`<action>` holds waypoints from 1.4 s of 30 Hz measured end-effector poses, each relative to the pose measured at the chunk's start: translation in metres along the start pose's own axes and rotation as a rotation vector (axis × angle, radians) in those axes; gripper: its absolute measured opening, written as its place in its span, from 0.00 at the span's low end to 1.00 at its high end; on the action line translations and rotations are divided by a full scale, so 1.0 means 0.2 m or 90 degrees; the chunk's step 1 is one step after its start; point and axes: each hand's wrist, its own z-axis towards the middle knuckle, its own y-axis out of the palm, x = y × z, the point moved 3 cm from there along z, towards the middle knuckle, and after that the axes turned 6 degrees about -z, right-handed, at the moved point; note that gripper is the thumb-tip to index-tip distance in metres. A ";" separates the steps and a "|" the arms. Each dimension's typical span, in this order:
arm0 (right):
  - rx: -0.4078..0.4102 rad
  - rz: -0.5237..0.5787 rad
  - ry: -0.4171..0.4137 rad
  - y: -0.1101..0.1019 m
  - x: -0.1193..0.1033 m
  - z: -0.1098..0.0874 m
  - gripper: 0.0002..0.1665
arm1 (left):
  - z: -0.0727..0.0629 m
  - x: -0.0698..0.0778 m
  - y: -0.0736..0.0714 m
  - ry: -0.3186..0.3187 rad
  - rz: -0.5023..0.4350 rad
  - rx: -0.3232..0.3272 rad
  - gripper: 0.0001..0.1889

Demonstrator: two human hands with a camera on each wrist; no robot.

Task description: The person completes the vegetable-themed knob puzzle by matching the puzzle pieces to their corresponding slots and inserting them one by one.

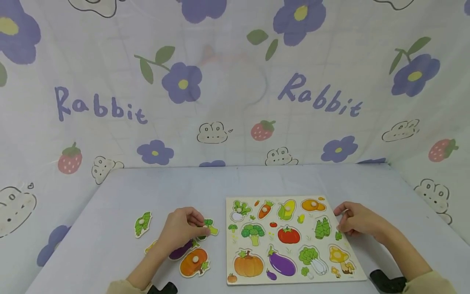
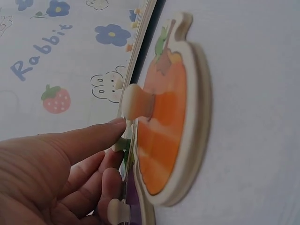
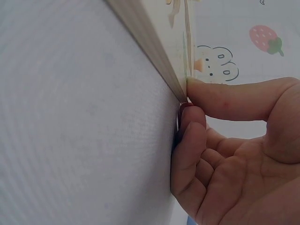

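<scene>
At the lower left of the head view, the left hand [image 1: 180, 226] pinches the broccoli piece [image 1: 213, 230] between thumb and fingers, just left of the puzzle board [image 1: 231, 245]. The board lies on the desk [image 1: 121, 192], right of the lower centre. At its right edge, the right hand [image 1: 361, 220] pinches the rim, thumb on top and the other fingers curled; a dark red sliver [image 3: 186, 106] by its index fingertip in the right wrist view is too small to identify.

Below the left hand lies the pumpkin piece [image 1: 189, 265], with its pale knob up; the eggplant piece [image 1: 179, 252] sits just above it, partly covered by the hand. The pea pod piece [image 1: 142, 225] rests farther left, apart from the others, and a yellow-edged piece [image 1: 149, 247] is mostly hidden behind the forearm.

Along the board's top row, the radish piece [image 1: 238, 214], carrot piece [image 1: 262, 213], corn piece [image 1: 289, 207] and potato piece [image 1: 320, 207] show. The tomato picture [image 1: 289, 235] lies near the board's middle.
</scene>
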 end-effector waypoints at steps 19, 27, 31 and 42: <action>0.005 -0.011 0.004 0.00 -0.01 -0.01 0.26 | 0.00 0.01 0.01 0.011 0.014 0.035 0.12; 0.005 -0.016 0.006 0.00 0.00 0.00 0.26 | 0.00 0.01 0.01 0.014 0.012 0.042 0.12; 0.012 -0.021 0.012 0.00 -0.01 -0.01 0.26 | -0.01 0.02 0.01 0.019 0.008 0.039 0.12; 0.010 -0.031 0.016 0.00 -0.02 -0.02 0.26 | 0.00 0.03 0.01 0.045 0.010 0.023 0.11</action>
